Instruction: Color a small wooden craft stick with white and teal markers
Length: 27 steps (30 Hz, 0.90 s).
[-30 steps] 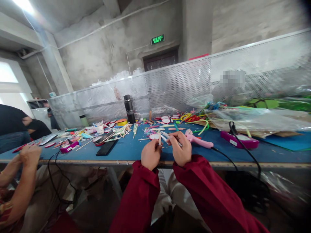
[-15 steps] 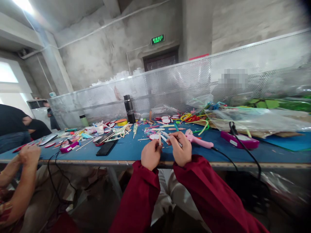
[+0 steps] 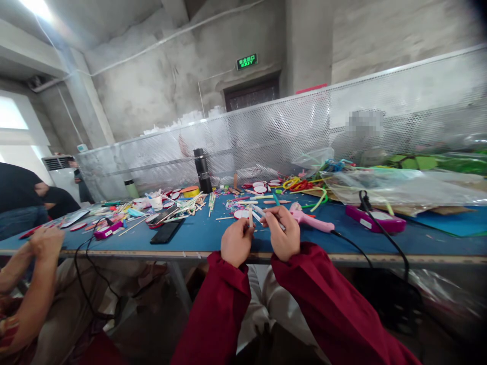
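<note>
My left hand (image 3: 236, 242) is closed on a small flat wooden stick (image 3: 250, 218), held upright over the table's front part. In my right hand (image 3: 284, 234) is a slim pale pen (image 3: 260, 210), its tip slanting left toward the top of the stick. Whether the tip touches the wood is too small to tell. Just right of that hand a pink glue gun (image 3: 314, 221) lies on the blue tabletop (image 3: 213, 235). Behind the hands are a white disc (image 3: 241, 214), a teal pen (image 3: 276, 198) and a pink pen (image 3: 277, 202).
A black phone (image 3: 167, 231), a pile of thin sticks (image 3: 194, 205) and a black bottle (image 3: 203, 171) stand or lie to the left. Purple devices with black cables (image 3: 375, 219) sit on both sides. Another person's hands (image 3: 47, 241) are at far left. Plastic bags (image 3: 411, 187) cover the right.
</note>
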Each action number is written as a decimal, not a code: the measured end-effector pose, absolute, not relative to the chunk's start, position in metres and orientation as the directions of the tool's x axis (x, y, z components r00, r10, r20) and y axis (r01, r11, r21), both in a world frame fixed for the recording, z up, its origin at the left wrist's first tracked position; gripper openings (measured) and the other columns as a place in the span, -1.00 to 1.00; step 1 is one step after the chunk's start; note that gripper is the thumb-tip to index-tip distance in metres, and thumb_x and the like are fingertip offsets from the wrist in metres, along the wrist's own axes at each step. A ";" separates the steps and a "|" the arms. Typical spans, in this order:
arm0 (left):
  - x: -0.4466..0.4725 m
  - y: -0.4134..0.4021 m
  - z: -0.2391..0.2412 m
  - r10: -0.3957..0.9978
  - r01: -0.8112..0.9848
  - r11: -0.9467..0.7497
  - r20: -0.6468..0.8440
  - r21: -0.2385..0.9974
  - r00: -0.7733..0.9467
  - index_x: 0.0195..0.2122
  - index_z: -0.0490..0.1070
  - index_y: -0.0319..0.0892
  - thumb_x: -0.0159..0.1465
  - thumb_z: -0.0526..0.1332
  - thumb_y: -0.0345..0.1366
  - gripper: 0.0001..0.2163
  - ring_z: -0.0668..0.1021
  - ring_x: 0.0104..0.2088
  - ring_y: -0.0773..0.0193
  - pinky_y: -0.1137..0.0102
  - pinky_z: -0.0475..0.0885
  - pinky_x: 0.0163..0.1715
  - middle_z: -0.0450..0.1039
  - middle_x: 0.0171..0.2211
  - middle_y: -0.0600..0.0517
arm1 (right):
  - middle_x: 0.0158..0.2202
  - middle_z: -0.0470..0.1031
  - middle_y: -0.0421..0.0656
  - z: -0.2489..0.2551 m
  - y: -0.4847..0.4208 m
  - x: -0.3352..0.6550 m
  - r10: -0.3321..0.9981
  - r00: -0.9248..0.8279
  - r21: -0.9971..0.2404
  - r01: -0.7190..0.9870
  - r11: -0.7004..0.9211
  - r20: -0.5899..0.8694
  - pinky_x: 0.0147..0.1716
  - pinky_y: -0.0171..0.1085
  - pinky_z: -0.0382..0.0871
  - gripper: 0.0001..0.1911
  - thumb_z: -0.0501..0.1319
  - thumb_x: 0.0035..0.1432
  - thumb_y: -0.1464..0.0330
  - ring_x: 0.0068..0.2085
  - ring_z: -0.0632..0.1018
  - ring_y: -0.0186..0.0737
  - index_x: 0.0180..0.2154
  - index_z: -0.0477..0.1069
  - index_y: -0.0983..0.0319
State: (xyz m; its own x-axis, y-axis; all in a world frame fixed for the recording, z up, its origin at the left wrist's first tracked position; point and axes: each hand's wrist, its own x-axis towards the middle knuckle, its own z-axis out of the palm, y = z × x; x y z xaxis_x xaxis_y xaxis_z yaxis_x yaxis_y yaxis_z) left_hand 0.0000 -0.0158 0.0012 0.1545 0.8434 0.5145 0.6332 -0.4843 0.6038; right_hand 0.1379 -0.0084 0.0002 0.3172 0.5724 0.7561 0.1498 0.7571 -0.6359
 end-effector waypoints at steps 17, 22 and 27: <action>0.000 -0.016 0.002 0.839 0.642 -0.487 0.522 0.592 0.155 -0.19 0.45 -0.08 0.35 0.14 -0.33 -0.90 0.53 -0.30 0.27 0.43 0.32 -0.28 0.55 -0.36 0.09 | -0.49 0.51 -0.24 0.001 -0.010 0.138 0.582 0.281 -0.633 0.145 0.760 0.763 -0.43 -0.26 0.39 -0.86 0.16 0.25 0.28 -0.47 0.52 -0.25 -0.32 0.42 0.17; 0.000 -0.016 0.002 0.842 0.640 -0.484 0.516 0.597 0.155 -0.19 0.45 -0.08 0.35 0.14 -0.34 -0.89 0.53 -0.30 0.28 0.43 0.32 -0.28 0.55 -0.37 0.09 | -0.48 0.50 -0.23 0.001 -0.009 0.138 0.582 0.315 -0.645 0.152 0.749 0.750 -0.42 -0.25 0.39 -0.85 0.16 0.26 0.28 -0.46 0.52 -0.24 -0.33 0.41 0.18; 0.000 -0.016 0.002 0.843 0.624 -0.487 0.517 0.612 0.151 -0.18 0.45 -0.08 0.34 0.15 -0.34 -0.89 0.52 -0.30 0.28 0.43 0.32 -0.28 0.55 -0.37 0.10 | -0.46 0.52 -0.23 -0.001 -0.009 0.138 0.577 0.317 -0.637 0.132 0.759 0.753 -0.42 -0.25 0.40 -0.86 0.16 0.27 0.27 -0.46 0.52 -0.24 -0.30 0.41 0.18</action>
